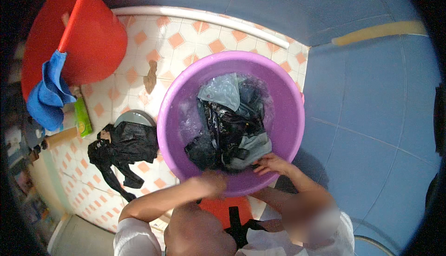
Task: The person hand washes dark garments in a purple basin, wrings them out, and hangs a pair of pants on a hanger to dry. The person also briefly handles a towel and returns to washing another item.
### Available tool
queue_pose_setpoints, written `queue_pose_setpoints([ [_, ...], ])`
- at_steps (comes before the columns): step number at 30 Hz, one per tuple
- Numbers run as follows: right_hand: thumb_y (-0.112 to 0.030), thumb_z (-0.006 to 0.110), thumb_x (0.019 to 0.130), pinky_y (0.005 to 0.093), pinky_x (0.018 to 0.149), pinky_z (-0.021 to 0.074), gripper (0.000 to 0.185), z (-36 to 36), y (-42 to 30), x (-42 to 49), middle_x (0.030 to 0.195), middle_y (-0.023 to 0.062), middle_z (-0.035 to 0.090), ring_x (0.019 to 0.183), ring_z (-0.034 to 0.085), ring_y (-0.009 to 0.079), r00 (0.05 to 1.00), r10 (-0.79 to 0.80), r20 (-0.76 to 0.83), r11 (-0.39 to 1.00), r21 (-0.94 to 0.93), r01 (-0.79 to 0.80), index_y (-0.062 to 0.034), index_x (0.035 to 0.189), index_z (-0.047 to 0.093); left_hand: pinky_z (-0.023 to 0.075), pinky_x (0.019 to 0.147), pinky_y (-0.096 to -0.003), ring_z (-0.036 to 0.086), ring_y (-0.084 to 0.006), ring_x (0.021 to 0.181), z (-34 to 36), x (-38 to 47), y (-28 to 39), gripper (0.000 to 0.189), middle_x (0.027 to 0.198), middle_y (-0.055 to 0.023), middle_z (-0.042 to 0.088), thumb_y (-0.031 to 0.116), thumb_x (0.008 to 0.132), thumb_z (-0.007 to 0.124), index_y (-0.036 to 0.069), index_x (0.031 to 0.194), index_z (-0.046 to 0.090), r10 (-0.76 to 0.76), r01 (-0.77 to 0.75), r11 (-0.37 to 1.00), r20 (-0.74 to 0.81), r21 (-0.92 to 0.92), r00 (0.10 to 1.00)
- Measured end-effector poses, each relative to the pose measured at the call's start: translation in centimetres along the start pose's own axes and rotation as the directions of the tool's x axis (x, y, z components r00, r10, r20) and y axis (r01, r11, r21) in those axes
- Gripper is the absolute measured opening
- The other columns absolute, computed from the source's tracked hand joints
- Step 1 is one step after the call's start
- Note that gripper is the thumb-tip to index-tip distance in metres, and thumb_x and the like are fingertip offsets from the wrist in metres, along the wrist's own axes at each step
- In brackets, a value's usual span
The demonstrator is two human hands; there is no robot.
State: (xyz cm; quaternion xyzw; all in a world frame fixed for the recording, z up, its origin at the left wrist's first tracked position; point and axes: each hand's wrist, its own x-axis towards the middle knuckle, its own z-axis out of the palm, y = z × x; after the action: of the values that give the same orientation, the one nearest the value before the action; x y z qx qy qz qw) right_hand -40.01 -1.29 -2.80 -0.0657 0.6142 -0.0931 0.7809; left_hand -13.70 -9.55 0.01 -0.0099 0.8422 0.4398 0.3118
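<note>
In a round purple plastic basin lie wet clothes in water. They include black cloth, a light grey piece at the far side and another grey piece nearer me. My left hand is blurred over the basin's near rim; its fingers cannot be made out, nor whether it holds anything. My right hand, at the near right inside of the basin, has its fingers apart beside the lower grey piece, perhaps touching it.
Left of the basin, a black garment lies over a grey round object on the tiled floor. A red tub with a blue cloth, a green packet and a white pipe surround it. A blue tiled wall rises at right.
</note>
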Motion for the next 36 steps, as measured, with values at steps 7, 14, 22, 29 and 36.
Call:
queue_pose_setpoints([
  [7,-0.031,0.058,0.084,0.0298,0.06,0.052,0.05,7.4,-1.4,-0.5,0.087,0.0138,0.062,0.075,0.063,0.0199,0.964,-0.24,-0.113,0.944,-0.26,0.204,0.0064,0.114,0.046,0.0502,0.071,-0.0436,0.056,-0.0441,0.083,-2.3,1.7,-12.7,0.044,0.1,-0.0284,0.047,0.003,0.067,0.061,-0.006,0.104,0.039,-0.685,0.399,0.721,-0.667,-0.567,0.292],
  [14,-0.047,0.071,0.068,0.041,0.09,0.0371,0.086,15.6,-1.0,12.1,0.109,0.0266,0.046,0.104,0.046,0.0384,0.444,-0.181,-0.878,0.914,-0.317,-0.254,0.0124,0.117,0.031,0.041,0.09,-0.0385,0.047,-0.0405,0.102,-2.4,8.2,-12.9,0.072,0.115,-0.0279,0.042,0.026,0.066,0.073,-0.009,0.118,0.037,-0.786,0.473,0.617,-0.469,-0.629,0.402],
  [22,-0.007,0.072,0.071,0.0322,0.089,0.0432,0.059,5.3,0.8,5.5,0.115,0.0114,0.046,0.107,0.049,0.024,0.873,-0.465,-0.146,0.868,-0.268,0.418,-0.0004,0.119,0.039,0.0459,0.062,-0.041,0.06,-0.0353,0.067,-2.1,-0.4,-7.8,0.016,0.069,-0.0228,0.058,0.001,0.065,0.054,-0.004,0.08,0.053,-0.722,-0.032,0.668,-0.658,-0.744,0.214],
  [29,-0.009,0.066,0.078,0.0293,0.075,0.048,0.041,-3.7,-1.9,-2.5,0.098,0.0095,0.06,0.087,0.058,0.0196,0.606,-0.444,-0.66,0.838,-0.066,0.542,0.0002,0.114,0.048,0.0468,0.065,-0.0317,0.058,-0.0263,0.071,-2.5,-9.4,-3.7,0.02,0.076,-0.0188,0.056,0.002,0.067,0.061,-0.002,0.087,0.057,-0.685,0.114,0.684,-0.581,-0.721,0.439],
  [36,-0.054,0.065,0.072,0.0454,0.099,0.0293,0.097,5.4,-2.2,5.3,0.131,0.0317,0.023,0.12,0.03,0.0437,0.198,-0.607,-0.77,0.791,-0.562,0.24,0.0071,0.133,0.02,0.0391,0.091,-0.0496,0.038,-0.0427,0.116,-3.4,0.3,-7.1,0.073,0.136,-0.0231,0.027,0.023,0.074,0.068,0.02,0.135,0.029,-0.68,0.543,0.729,-0.528,-0.417,0.508],
])
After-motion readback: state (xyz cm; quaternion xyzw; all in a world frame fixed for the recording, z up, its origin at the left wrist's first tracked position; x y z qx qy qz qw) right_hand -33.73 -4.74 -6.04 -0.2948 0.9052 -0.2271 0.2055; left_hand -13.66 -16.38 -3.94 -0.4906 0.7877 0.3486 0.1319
